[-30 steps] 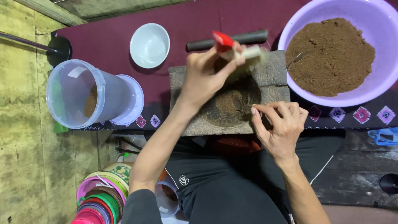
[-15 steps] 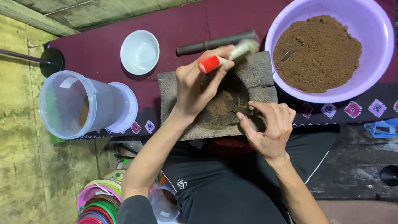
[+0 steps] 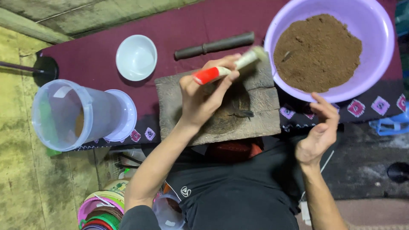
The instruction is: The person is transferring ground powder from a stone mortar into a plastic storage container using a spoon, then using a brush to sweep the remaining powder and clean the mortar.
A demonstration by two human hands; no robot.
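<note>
Head view, looking down at the work surface. A brush (image 3: pixel 228 68) with a red handle and pale bristles is gripped in the left hand (image 3: pixel 204 96), fingers closed around the handle; its bristle end points up and to the right, toward the gap between the wooden block (image 3: pixel 170 106) and the purple basin (image 3: pixel 383 38). The brush lies over the upper edge of the block, whose round, dark hollow (image 3: pixel 232 110) is partly covered by this hand.

Compared with the frame half a second earlier, the right hand (image 3: pixel 319 132) has left the hollow, where its fingertips were working beside the brush hand. It is now off the block to the right, just below the rim of the basin, fingers loosely curled and holding nothing that can be seen. The brush itself has moved little; it remains raised above the block. Judged from this, fingertip work at the hollow has paused and only the brush remains over it.

The basin holds a heap of brown powder (image 3: pixel 317 51). Behind the block lies a dark rod (image 3: pixel 215 45) on the maroon cloth (image 3: pixel 98 34), with a small white bowl (image 3: pixel 136 57) to its left. Further left, a clear plastic jug (image 3: pixel 70 115) lies on its side.
</note>
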